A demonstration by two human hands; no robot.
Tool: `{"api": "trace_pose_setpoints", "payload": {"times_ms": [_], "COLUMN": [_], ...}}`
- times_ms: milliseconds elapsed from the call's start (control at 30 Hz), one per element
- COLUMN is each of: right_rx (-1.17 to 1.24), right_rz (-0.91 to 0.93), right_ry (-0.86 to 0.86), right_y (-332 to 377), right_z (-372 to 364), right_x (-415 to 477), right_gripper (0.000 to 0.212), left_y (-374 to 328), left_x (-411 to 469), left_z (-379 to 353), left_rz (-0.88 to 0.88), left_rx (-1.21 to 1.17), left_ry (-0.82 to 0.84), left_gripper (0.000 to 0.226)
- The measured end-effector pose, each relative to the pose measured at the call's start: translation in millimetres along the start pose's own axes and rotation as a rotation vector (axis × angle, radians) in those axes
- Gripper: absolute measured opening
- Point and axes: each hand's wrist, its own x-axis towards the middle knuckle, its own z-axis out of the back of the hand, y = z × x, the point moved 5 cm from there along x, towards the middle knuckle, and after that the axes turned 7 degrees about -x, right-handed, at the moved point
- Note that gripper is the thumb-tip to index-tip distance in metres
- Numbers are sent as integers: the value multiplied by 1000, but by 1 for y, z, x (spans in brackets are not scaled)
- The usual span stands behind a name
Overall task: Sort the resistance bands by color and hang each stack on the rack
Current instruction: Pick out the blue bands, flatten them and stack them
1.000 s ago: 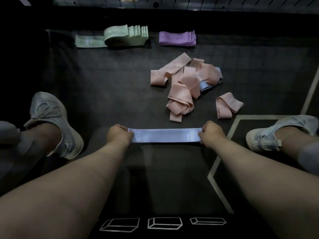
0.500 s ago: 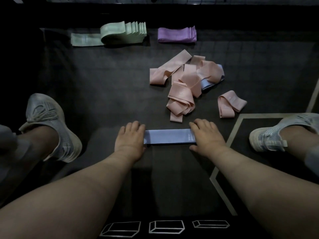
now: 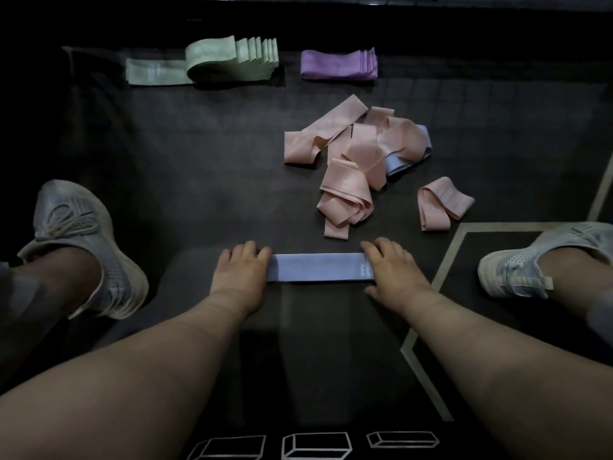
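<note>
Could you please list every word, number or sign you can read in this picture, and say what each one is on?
No text is readable here.
Blue band: small pale print at its right end, too blurred to read.
Flat green band: faint mark, unreadable.
Pink pile: faint mark on one band, unreadable.
Mat: three white box outlines at the near edge, no words.

left hand [image 3: 239, 276] | right hand [image 3: 393, 271] | pressing blue band [image 3: 318, 267] flat
</note>
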Motion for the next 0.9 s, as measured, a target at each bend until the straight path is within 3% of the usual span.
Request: {"api": "trace_pose_setpoints", "payload": {"times_ms": [100,200,300,400,533,600,667,767,833,900], "right_rx": [444,865,845,785,744,562,232,-99,-195,-236], "right_rz": [-341,-769,-777,-757,-782,-698,-432,7,120,138], "right_ry": [-110,-187,-113,-71,-41,-120,-239,-107,-5,11], "right_y": [-12,-19,-10,-7,-8,-6,3,24,29,29], "right_z": [-2,-13,-20,-19,-21,-10,8,11,7,6], "right_x": [-13,-25,-26,-21,-18,-23,-24,-10,0,6], "right_gripper": [74,45,37,36,36,51,70,90,92,86], "left_y": [7,18,19,17,19,18,9,-13,-17,-17], "left_x": [-10,-19,-22,-16,-14,-15,-11,-1,3,7], "left_z": [4,6,-5,-11,-14,-7,7,9,0,-4], "left_rz": [187,625,956,1030,1000,914,604,44,-85,-84], "left_rx": [-245,-608,-853,-917,-899,-755,-470,-90,22,36], "left_ry": [-53,-166,-128,-91,-81,-107,-160,-109,-48,-31], "left_gripper": [79,65,50,50,49,52,68,86,84,71]}}
